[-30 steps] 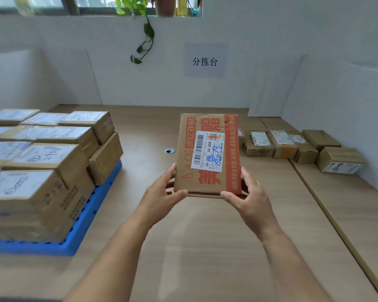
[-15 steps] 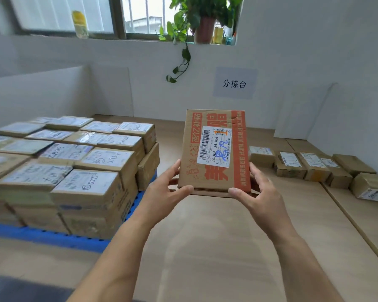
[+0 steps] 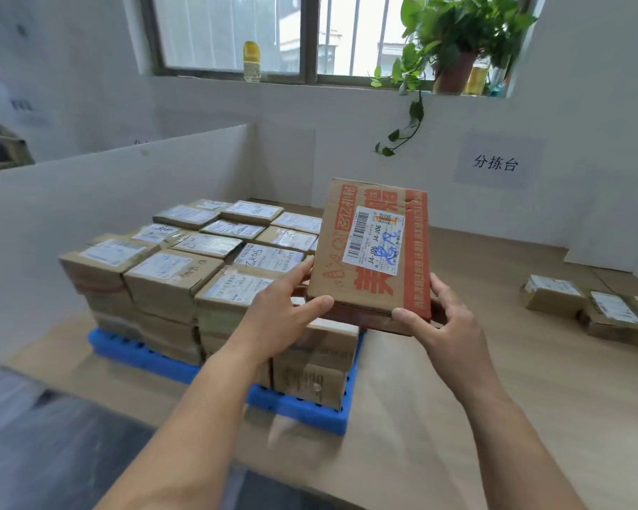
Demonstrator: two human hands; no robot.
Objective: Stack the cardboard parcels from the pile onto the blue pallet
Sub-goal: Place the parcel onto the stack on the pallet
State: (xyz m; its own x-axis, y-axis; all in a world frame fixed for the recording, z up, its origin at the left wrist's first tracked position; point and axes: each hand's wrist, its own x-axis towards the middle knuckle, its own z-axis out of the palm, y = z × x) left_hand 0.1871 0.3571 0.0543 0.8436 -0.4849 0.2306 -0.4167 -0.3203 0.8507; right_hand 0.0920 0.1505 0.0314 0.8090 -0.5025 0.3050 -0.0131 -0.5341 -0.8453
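**Flat parcel held in both hands above the pallet stack**

Centre of frame: flat brown cardboard parcel with orange print and a white barcode label [image 3: 374, 248], held off the table, tilted with its far edge raised so the label faces the camera. Left hand [image 3: 284, 311] grips the near left corner, thumb on top near the lower edge, fingers wrapped along the left side and under. Right hand [image 3: 444, 318] grips the near right corner, thumb on the orange strip, fingers curled under. Both hands closed on the parcel, bare forearms running in from the bottom of the frame.

Left of centre: blue plastic pallet [image 3: 306, 412] on the light wooden table [image 3: 531, 417], loaded with several layers of brown labelled cardboard boxes [image 3: 170, 277]. The held parcel sits over the right near corner of that stack; contact with the boxes below cannot be told.

Right edge: more small brown cardboard boxes [image 3: 553, 296] lie on the table, well apart from the pallet.

Upper part: window, yellow bottle [image 3: 252, 61] on the sill, green potted plant [image 3: 453, 35] upper right with a vine trailing down the white wall, white paper sign [image 3: 498, 161] below it. White partition board [image 3: 107, 200] stands behind the pallet at left.
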